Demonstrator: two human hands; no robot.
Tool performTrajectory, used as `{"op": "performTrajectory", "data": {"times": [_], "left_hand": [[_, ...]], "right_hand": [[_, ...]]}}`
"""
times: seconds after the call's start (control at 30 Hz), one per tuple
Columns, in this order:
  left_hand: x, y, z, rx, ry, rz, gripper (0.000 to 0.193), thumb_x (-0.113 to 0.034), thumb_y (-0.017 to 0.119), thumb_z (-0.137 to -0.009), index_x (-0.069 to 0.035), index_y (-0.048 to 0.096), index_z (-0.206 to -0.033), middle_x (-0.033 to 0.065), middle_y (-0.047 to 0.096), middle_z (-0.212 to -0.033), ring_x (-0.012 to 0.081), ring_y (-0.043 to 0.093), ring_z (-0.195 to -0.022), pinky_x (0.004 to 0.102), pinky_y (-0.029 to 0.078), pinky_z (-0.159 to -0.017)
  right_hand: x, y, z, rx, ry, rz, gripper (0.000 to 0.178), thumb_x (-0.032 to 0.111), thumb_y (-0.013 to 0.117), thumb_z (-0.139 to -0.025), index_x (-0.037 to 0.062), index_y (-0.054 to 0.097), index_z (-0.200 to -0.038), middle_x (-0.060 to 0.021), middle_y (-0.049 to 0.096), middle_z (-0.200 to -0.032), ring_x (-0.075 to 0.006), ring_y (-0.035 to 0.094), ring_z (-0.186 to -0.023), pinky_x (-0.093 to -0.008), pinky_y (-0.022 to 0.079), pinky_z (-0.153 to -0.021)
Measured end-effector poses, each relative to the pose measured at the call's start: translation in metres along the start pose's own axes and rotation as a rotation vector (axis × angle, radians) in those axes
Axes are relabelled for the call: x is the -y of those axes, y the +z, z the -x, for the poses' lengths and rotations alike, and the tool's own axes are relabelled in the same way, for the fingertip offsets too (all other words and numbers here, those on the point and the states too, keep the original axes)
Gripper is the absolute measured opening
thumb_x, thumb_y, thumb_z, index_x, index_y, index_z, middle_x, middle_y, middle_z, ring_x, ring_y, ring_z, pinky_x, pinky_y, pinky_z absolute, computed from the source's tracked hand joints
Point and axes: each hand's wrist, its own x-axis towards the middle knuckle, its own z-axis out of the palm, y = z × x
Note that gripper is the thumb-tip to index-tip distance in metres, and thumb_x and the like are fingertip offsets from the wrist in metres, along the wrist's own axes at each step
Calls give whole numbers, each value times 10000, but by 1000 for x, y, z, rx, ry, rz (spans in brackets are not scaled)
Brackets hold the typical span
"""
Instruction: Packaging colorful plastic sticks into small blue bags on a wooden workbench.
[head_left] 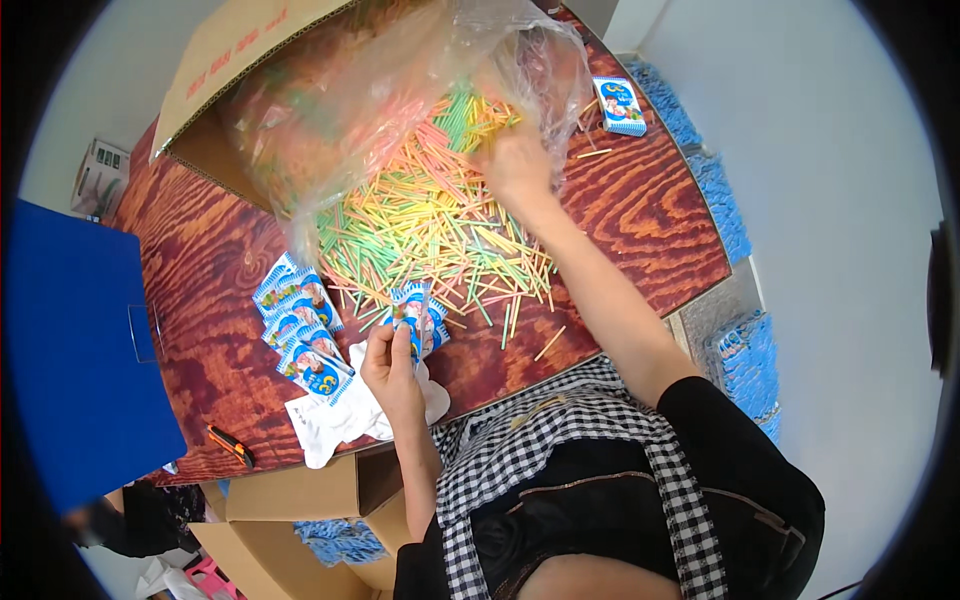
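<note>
Thin pastel sticks (410, 225) in yellow, green and pink spill in a heap from a clear plastic bag (350, 150). That bag lies in the mouth of a tipped cardboard box (215, 165). My left hand (392, 375) is closed, pinching a small blue-and-white packet (408, 300) upright at the heap's near edge. My right hand (522, 165) reaches into the heap's far right, beside the plastic; its fingers are blurred and partly hidden among the sticks. Several blue-and-white packets (305, 330) lie overlapping left of my left hand. White gloves (340, 415) rest under my left wrist.
The wood-grained table (640, 220) has a curved edge. A lone packet (620, 105) lies at its far right. An orange-and-black box cutter (231, 446) sits near the left edge, by a blue panel (90, 350). Below stands an open carton (290, 495) holding blue packets.
</note>
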Motion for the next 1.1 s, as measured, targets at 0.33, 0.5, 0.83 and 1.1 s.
{"op": "performTrajectory", "data": {"times": [0.33, 0.5, 0.83, 1.1], "left_hand": [[-8, -2, -2, -8, 27, 52, 73, -64, 605, -900, -11, 627, -945, -9, 610, -848, 49, 536, -760, 193, 417, -688], [-3, -12, -3, -33, 14, 71, 69, -62, 607, -899, -17, 624, -948, -12, 610, -847, 45, 537, -752, 191, 419, -675], [7, -19, -3, -47, 14, 49, 79, -57, 593, -908, -4, 613, -964, 3, 618, -846, 53, 560, -744, 193, 437, -671], [5, -20, -1, -66, 39, 39, 70, -69, 594, -910, -14, 608, -951, 18, 629, -815, 75, 590, -702, 199, 455, -621]], "right_hand": [[15, 8, -3, 168, 218, -247, 288, 244, 616, -830, -42, 618, -865, -185, 651, -843, -313, 621, -756, -403, 489, -719], [19, -2, 6, 484, 481, -1020, 177, 167, 521, -926, 12, 569, -854, -63, 621, -755, -132, 571, -650, -282, 459, -582], [23, -17, 20, 423, -106, -172, 151, 40, 443, -840, -51, 538, -913, -295, 606, -835, -448, 604, -799, -480, 478, -680], [45, -1, 36, 66, -159, -241, 204, 103, 558, -839, -24, 527, -995, -252, 607, -888, -392, 612, -851, -470, 475, -717]]}}
